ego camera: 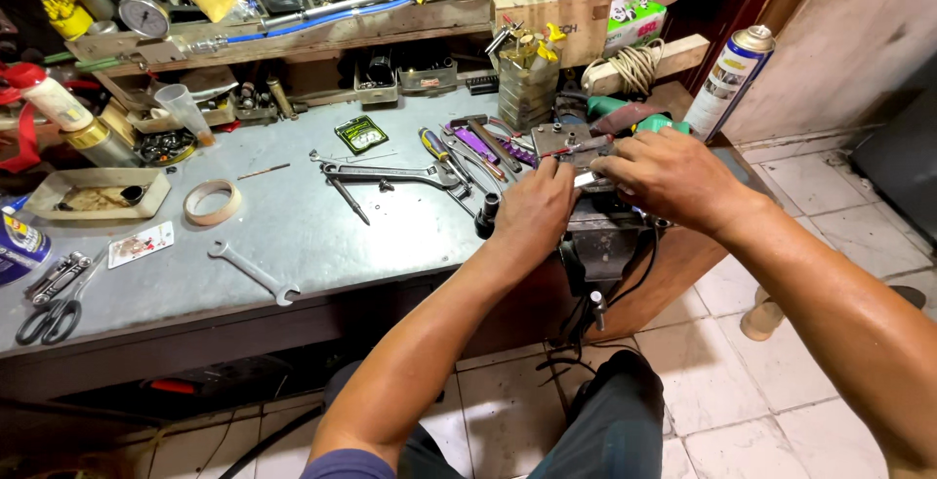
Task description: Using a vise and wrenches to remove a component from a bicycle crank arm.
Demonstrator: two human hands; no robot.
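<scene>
At the bench's near right edge, a dark vise (600,245) hangs over the tiled floor (781,362), a cable (576,342) dangling below it. Over its top both hands meet. The left hand (532,210) is curled, its fingertips pinching a small shiny metal piece (589,179) that sits on the vise between the two hands. The right hand (673,178) lies knuckles up, fingers bent down onto the same piece; what it grips beneath cannot be told. Left of the hands, on the grey benchtop (293,235), lie a spanner (254,272), a tape roll (212,202) and, at the near left edge, scissors (51,318). Beyond them rest pliers (390,176) and screwdrivers (449,157). Behind the hands stands a green power tool (625,113), and farther right a spray can (730,81) by the wall.
</scene>
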